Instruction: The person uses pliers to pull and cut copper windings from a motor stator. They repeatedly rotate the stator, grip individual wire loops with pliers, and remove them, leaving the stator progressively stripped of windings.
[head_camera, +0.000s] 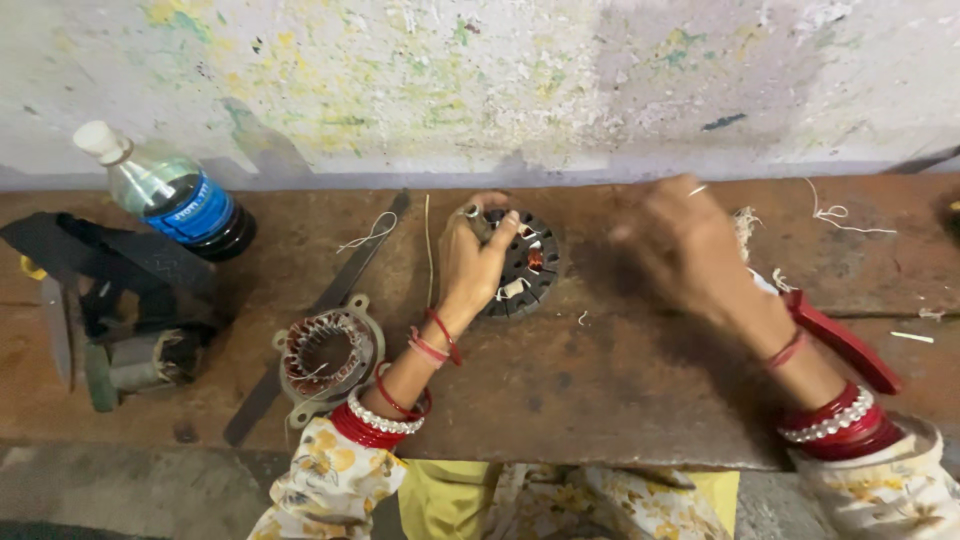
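My left hand (474, 258) grips a round dark motor stator core (527, 268) with slots, white insulation strips and a bit of copper winding, tilted on the rusty metal bench top (600, 380). My right hand (685, 245) is blurred, raised over the bench to the right of the core, fingers partly curled near some white thread scraps (745, 225); whether it pinches a thread is unclear. Both wrists wear red and pearl bangles.
A second stator with copper windings in a metal housing (328, 355) lies at the left. A plastic bottle (170, 190) lies on its side beside a dark tool or machine (110, 300). A red-handled tool (845, 345) lies under my right forearm. A flat metal bar (330, 300) runs diagonally.
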